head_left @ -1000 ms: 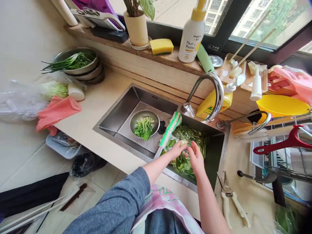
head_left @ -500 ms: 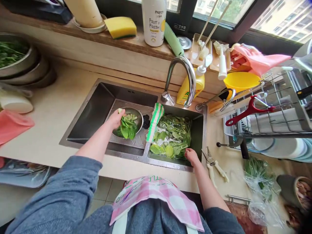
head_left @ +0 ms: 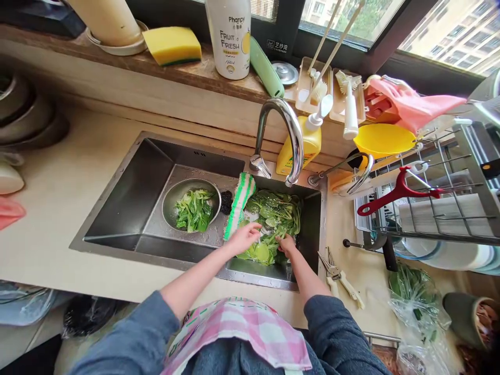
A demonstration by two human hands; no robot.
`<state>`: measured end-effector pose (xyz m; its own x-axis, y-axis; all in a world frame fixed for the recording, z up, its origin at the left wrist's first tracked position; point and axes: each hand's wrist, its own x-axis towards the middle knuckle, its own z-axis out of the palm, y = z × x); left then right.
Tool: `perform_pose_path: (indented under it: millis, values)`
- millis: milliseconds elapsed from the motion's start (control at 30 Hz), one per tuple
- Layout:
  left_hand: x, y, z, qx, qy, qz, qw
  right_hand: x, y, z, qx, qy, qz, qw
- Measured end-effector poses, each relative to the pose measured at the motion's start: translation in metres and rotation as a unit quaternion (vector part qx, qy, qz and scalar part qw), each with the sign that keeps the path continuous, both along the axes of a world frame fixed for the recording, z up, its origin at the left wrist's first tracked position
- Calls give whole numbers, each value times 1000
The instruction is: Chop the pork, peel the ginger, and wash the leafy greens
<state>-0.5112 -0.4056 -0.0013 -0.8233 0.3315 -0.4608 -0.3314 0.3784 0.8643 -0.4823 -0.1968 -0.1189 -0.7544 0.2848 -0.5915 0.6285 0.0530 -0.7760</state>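
My left hand (head_left: 245, 237) hovers over the near left part of the right sink basin (head_left: 312, 224), holding nothing, its fingers loosely apart. My right hand (head_left: 287, 245) is down in that basin, fingers curled on the wet leafy greens (head_left: 273, 205) that float in the water. A metal bowl (head_left: 169, 204) stands in the left basin (head_left: 128, 187) with a bunch of leafy greens (head_left: 194, 210) in it. Over the divider between the basins lies a green-and-white striped cloth (head_left: 239, 205), just beyond my left hand.
The tap (head_left: 299, 140) arches over the right basin, with a yellow pump bottle (head_left: 308, 140) behind it. Pruning shears (head_left: 339, 276) lie right of the sink. A dish rack (head_left: 441, 192) and bagged greens (head_left: 414, 291) stand further right. A sponge (head_left: 172, 46) sits on the ledge.
My left hand has let go of the greens, which now lie in the bowl, and moved right to the other basin. My right hand has shifted left among the greens. The view has shifted slightly.
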Motion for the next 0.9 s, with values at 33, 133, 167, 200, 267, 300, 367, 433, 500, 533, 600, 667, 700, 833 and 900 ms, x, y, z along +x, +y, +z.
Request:
perform_pose_path:
  millis: [33, 133, 167, 200, 267, 300, 367, 433, 500, 533, 600, 667, 700, 833, 900]
  values:
    - [1, 12, -15, -36, -17, -10, 999, 0, 2, 5, -9, -17, 22, 1000]
    - [-1, 37, -51, -103, -28, -6, 994, 1, 8, 24, -39, -46, 90, 994]
    - [-2, 42, -58, -92, -23, -2, 995, 2, 9, 31, -47, -45, 110, 992]
    - [-4, 48, -64, -71, -16, 4, 997, 3, 9, 38, -53, -42, 128, 989]
    - [-6, 55, -69, -24, -3, 15, 1000, 5, 7, 49, -53, -30, 156, 986]
    - [-7, 58, -71, -7, -5, 20, 1000, 6, 7, 53, -45, -24, 165, 985]
    - [-10, 61, -72, 15, -19, 27, 999, 5, 6, 59, -16, -13, 171, 985]
    - [-12, 60, -72, 38, -31, 33, 998, 4, 7, 62, 31, -9, 162, 986]
    - [-15, 56, -70, 66, -25, 53, 996, 6, 10, 66, 81, -11, 142, 987]
    - [-16, 53, -67, 83, -24, 69, 994, 8, 13, 69, 110, -11, 129, 985]
    - [-18, 48, -60, 129, -50, 106, 985, 17, 19, 77, 186, 8, 122, 975]
    - [-22, 44, -51, 182, -112, 150, 965, 32, 26, 88, 262, 56, 142, 953]
    - [-24, 42, -46, 211, -145, 176, 951, 40, 30, 94, 289, 82, 159, 940]
    - [-30, 43, -30, 319, -230, 235, 889, 71, 45, 113, 283, 101, 220, 928]
    - [-31, 44, -25, 343, -240, 234, 877, 81, 50, 120, 279, 92, 266, 918]
